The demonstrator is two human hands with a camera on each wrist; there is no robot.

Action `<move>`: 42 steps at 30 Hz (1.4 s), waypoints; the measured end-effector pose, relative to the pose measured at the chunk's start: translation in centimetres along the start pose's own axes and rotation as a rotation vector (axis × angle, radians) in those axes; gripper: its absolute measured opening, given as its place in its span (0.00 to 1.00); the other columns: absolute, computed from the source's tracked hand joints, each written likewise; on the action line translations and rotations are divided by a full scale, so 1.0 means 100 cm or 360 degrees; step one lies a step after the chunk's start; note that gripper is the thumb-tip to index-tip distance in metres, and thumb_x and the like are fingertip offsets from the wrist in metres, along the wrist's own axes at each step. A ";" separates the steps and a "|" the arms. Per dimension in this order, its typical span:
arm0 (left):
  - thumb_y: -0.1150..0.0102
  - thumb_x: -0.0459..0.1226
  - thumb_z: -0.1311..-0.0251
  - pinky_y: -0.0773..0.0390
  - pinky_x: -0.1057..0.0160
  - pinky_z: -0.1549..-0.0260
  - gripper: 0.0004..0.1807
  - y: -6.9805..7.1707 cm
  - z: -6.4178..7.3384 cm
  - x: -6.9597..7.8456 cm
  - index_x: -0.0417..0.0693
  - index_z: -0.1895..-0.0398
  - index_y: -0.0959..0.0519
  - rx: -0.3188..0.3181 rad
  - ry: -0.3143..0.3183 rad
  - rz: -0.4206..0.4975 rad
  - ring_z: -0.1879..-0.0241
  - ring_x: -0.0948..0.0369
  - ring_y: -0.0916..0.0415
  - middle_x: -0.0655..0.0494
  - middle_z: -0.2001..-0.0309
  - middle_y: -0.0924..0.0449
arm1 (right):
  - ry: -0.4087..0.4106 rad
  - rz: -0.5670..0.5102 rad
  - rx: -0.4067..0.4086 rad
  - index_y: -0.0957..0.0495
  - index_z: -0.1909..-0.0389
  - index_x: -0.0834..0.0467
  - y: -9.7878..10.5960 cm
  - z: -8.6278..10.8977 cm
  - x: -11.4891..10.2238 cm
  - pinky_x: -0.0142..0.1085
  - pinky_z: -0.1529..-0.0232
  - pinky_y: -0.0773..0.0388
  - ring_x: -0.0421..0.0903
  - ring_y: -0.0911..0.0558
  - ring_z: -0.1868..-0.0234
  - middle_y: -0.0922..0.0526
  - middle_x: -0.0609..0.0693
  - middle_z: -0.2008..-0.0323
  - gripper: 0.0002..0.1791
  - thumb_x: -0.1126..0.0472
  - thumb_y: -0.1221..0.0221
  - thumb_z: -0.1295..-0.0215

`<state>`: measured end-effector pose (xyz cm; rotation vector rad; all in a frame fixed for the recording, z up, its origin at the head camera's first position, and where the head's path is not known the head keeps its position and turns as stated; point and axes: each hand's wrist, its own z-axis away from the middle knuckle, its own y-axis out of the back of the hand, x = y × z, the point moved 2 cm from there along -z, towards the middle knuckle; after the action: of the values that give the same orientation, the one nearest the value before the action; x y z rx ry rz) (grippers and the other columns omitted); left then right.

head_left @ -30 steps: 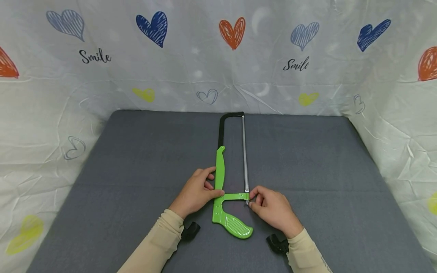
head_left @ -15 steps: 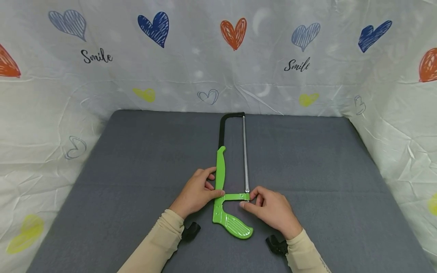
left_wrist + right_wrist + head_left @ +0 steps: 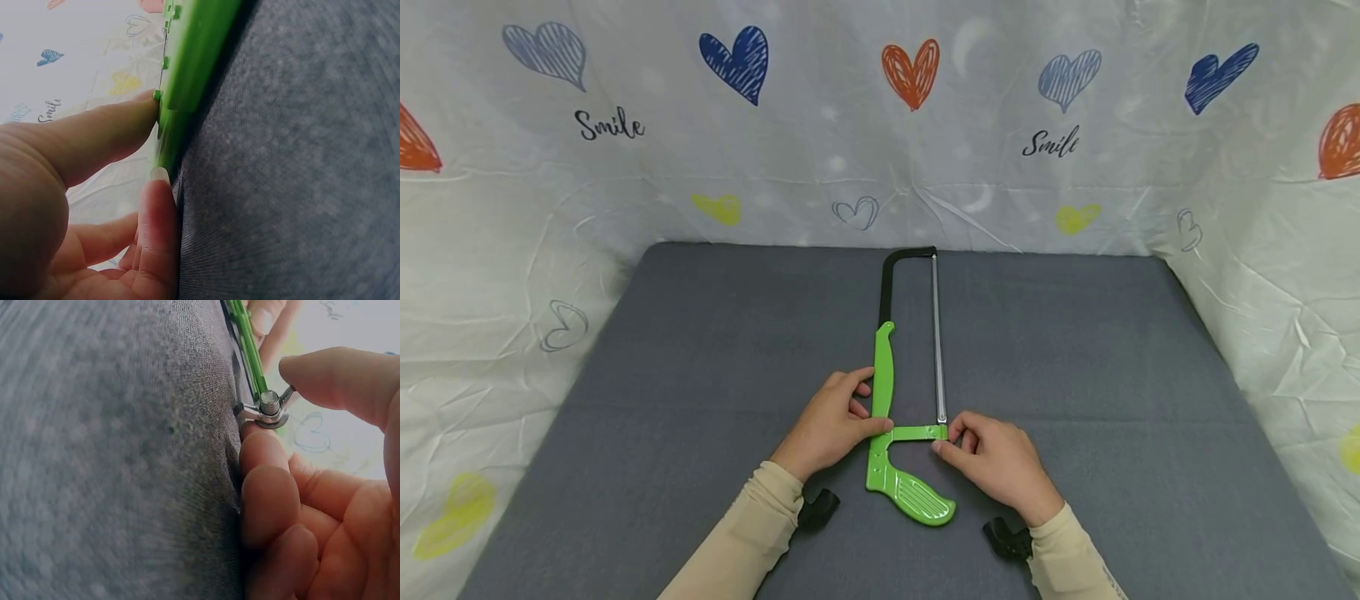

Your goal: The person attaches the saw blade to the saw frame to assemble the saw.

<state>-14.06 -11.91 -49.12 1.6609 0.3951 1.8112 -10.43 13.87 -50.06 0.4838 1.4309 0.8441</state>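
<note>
A hacksaw (image 3: 884, 375) with a green body and a black bow lies flat on the grey cloth, its grip nearest me and its blade (image 3: 937, 342) to the right. My left hand (image 3: 827, 429) holds the body from the left, thumb on top and fingers along the outer edge. At the near end of the blade is my right hand (image 3: 1000, 462). The right wrist view shows a metal wing nut (image 3: 275, 420) on a threaded bolt end there. My right thumb (image 3: 337, 378) meets one wing, and the curled forefinger (image 3: 262, 450) lies just under the nut. In the head view that hand mostly hides the nut.
Grey cloth (image 3: 700, 333) covers the tabletop. A white curtain (image 3: 820, 142) with printed hearts hangs behind and along both sides. Black wrist-worn devices (image 3: 1009, 537) sit at both cuffs.
My right thumb has swung leftward from the nut, to beneath the green crossbar, and has shifted slightly since. Left hand and hacksaw stay in place.
</note>
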 end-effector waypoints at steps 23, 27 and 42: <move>0.19 0.43 0.38 0.19 0.60 0.53 0.46 -0.001 0.000 -0.001 0.47 0.19 0.31 0.0009 0.0000 0.0001 0.55 0.63 0.21 0.51 0.42 0.22 | 0.0021 -0.0103 -0.0022 0.17 0.62 0.41 0.001 0.000 0.002 0.32 0.76 0.33 0.36 0.28 0.82 0.24 0.37 0.78 0.04 0.52 0.30 0.28; 0.19 0.43 0.38 0.19 0.60 0.53 0.46 0.000 0.000 0.000 0.47 0.19 0.31 0.0010 0.0004 0.0005 0.55 0.63 0.21 0.51 0.42 0.22 | 0.0001 -0.0134 -0.0011 0.16 0.58 0.43 0.001 0.000 0.001 0.32 0.76 0.32 0.36 0.28 0.82 0.23 0.37 0.77 0.04 0.53 0.30 0.29; 0.19 0.43 0.38 0.19 0.60 0.53 0.46 0.000 0.001 0.000 0.47 0.18 0.31 0.0001 0.0005 0.0005 0.54 0.63 0.21 0.51 0.42 0.22 | 0.0041 -0.0081 -0.0022 0.16 0.58 0.43 0.003 0.000 0.001 0.31 0.75 0.33 0.35 0.29 0.81 0.24 0.36 0.76 0.05 0.57 0.32 0.29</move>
<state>-14.02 -11.93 -49.05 1.6601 0.3949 1.8166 -10.53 14.09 -49.87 0.4258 1.4542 0.8213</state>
